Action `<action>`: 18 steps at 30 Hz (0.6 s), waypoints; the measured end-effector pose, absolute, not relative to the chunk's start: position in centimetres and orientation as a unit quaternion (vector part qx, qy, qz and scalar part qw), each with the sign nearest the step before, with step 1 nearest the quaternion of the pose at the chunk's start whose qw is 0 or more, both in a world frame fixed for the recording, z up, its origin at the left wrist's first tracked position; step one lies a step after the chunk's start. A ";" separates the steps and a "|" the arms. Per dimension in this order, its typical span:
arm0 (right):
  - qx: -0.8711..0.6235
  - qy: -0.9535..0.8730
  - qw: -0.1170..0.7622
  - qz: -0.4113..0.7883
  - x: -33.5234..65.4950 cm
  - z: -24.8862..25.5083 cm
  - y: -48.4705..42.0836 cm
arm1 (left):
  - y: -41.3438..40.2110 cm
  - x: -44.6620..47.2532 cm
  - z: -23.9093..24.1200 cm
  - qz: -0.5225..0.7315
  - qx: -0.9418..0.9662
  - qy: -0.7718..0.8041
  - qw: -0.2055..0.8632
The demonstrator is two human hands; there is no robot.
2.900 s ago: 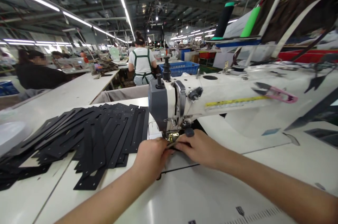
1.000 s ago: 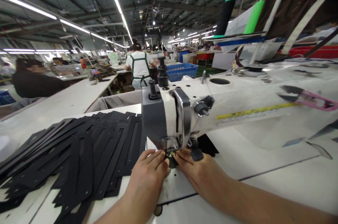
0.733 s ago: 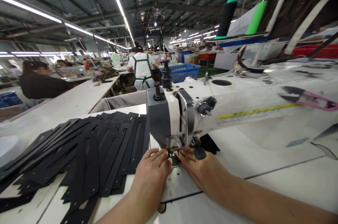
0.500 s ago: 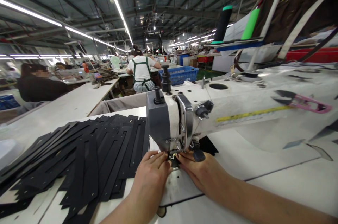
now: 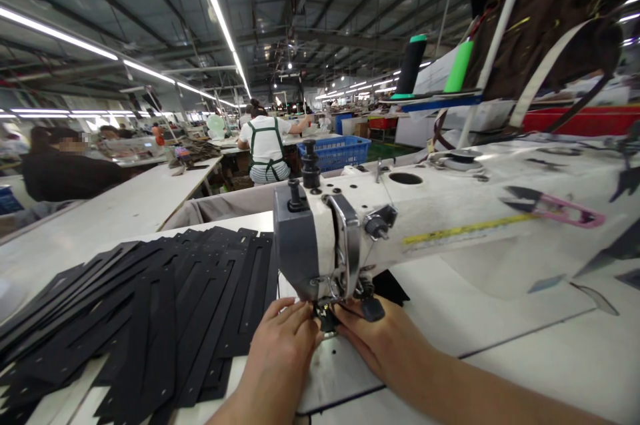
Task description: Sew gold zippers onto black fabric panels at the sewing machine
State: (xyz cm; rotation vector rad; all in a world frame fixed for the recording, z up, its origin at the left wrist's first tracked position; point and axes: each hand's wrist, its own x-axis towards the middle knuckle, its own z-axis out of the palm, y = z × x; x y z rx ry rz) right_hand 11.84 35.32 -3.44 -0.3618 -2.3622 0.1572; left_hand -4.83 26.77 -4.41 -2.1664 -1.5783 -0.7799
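A white and grey sewing machine [image 5: 295, 238] stands in front of me. Under its presser foot lies a small black piece [image 5: 328, 323], mostly covered by my fingers and the foot; its material is hard to tell. Left of the foot, my left hand [image 5: 287, 345] has its fingers curled together, gripping the piece's edge. From the right, my right hand [image 5: 385, 338] closes on the same piece, fingertips partly behind the machine's black knob [image 5: 373, 309]. More black material [image 5: 393, 287] shows behind the right hand.
Slotted black strips [image 5: 165, 318] are heaped on the table at left. Pink-handled snips [image 5: 565, 206] and a yellow measuring tape [image 5: 465, 228] lie along the machine arm. Thread cones [image 5: 411, 68] stand above it. A blue crate [image 5: 340, 153] and co-workers [image 5: 265, 145] are beyond.
The view has shifted slightly, so the machine sits a little lower and further left in the picture. Both hands keep their place at the presser foot.
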 end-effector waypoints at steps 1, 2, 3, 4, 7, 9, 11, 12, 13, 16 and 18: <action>-0.137 -0.921 0.358 0.075 11.8 -3.4 35.4 | 26.7 -4.8 -4.3 -0.275 -0.764 -0.558 0.170; -0.133 -0.923 0.350 0.087 11.8 -3.4 35.4 | 26.7 -4.7 -4.1 -0.275 -0.765 -0.558 0.165; -0.131 -0.925 0.344 0.096 11.8 -3.4 35.4 | 26.7 -4.6 -4.0 -0.278 -0.765 -0.558 0.162; -0.129 -0.927 0.337 0.101 11.7 -3.3 35.3 | 26.6 -4.5 -3.8 -0.279 -0.765 -0.558 0.159; -0.132 -0.934 0.316 0.103 11.6 -3.2 35.1 | 26.5 -4.3 -3.3 -0.274 -0.770 -0.557 0.149; -0.136 -0.938 0.301 0.105 11.6 -3.1 35.2 | 26.5 -4.4 -3.1 -0.259 -0.777 -0.555 0.149; -0.133 -0.942 0.288 0.107 12.0 -3.0 35.7 | 26.5 -4.7 -2.9 -0.244 -0.782 -0.552 0.154; -0.131 -0.945 0.282 0.101 12.4 -3.0 36.0 | 26.4 -4.9 -2.7 -0.237 -0.784 -0.552 0.158; -0.136 -0.947 0.278 0.084 12.9 -2.9 36.4 | 26.4 -4.9 -2.4 -0.232 -0.784 -0.551 0.163; -0.210 -0.944 0.254 -0.029 14.8 -2.7 36.7 | 25.7 -4.3 -1.6 -0.226 -0.779 -0.553 0.188; -0.249 -0.936 0.232 -0.089 16.0 -2.7 35.7 | 25.0 -3.0 -1.2 -0.227 -0.787 -0.538 0.199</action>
